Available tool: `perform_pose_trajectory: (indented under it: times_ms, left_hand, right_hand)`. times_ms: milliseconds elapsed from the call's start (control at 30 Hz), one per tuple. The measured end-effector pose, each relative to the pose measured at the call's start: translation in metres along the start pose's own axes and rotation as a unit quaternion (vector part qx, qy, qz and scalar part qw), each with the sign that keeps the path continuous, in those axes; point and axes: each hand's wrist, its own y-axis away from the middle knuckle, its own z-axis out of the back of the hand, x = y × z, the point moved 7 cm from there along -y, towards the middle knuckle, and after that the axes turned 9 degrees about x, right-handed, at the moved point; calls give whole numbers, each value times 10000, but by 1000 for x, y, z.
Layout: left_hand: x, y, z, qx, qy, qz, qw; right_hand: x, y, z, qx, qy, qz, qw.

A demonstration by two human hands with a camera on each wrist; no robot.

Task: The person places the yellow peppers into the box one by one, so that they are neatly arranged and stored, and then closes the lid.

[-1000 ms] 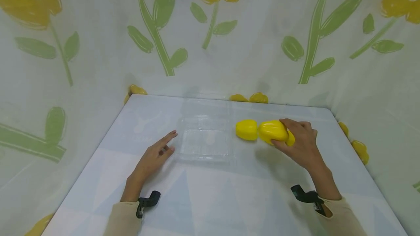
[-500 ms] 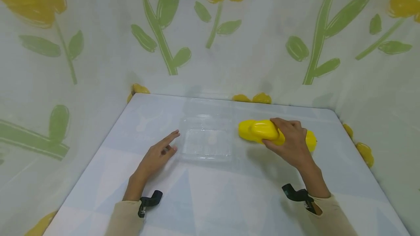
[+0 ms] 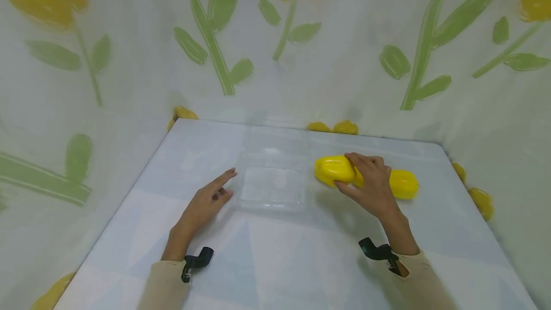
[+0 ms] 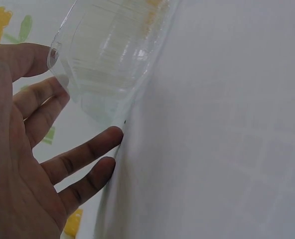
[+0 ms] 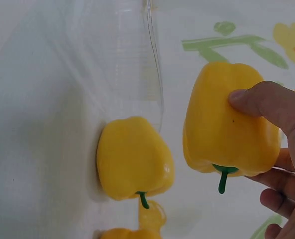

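Note:
My right hand (image 3: 373, 183) holds a yellow bell pepper (image 5: 229, 119) in the air, thumb on one side and fingers on the other. In the right wrist view its short green stem points down the frame. Beside it on the table sits another yellow bell pepper (image 5: 135, 159). To the right of my right hand lies one more yellow pepper (image 3: 403, 184). A clear plastic clamshell box (image 3: 272, 185) stands with its lid raised at the back. My left hand (image 3: 206, 207) has its fingers extended at the box's left side, fingertips touching the rim (image 4: 55, 55).
The table (image 3: 275, 262) has a pale blue and white patterned top. Behind it and along the sides hangs a curtain (image 3: 336, 66) printed with yellow flowers. A further yellow pepper (image 5: 130, 234) shows partly at the bottom of the right wrist view.
My right hand has moved left with the held pepper, which now covers the leftmost one on the table in the head view. The pepper at the right has come into sight. My left hand stays in place.

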Motion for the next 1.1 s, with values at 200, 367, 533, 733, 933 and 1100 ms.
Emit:
perform_pose_trajectory:
  times_ms: [200,367,533,733,933,1100]
  left_hand:
    - [5,0,5,32,-84,73,9999]
    - [5,0,5,-10,-38,-64,10000]
    - [6,2,2,-13,55,-75,10000]
    - [5,2,-1,-20,76,-47,10000]
    - [3,0,-1,-33,75,8,10000]
    - [3,-1,-1,-57,10,49,10000]
  right_hand:
    - [10,-7,-5,-194,-129,188,9996]
    - [16,-10,-14,-203,-242,290,9991]
    - [19,-12,-23,-171,-348,302,9988]
    - [27,-18,-26,-335,-370,457,9977]
    - [35,-26,-31,-306,-471,476,9973]
    - [39,-30,-38,-193,-482,336,9981]
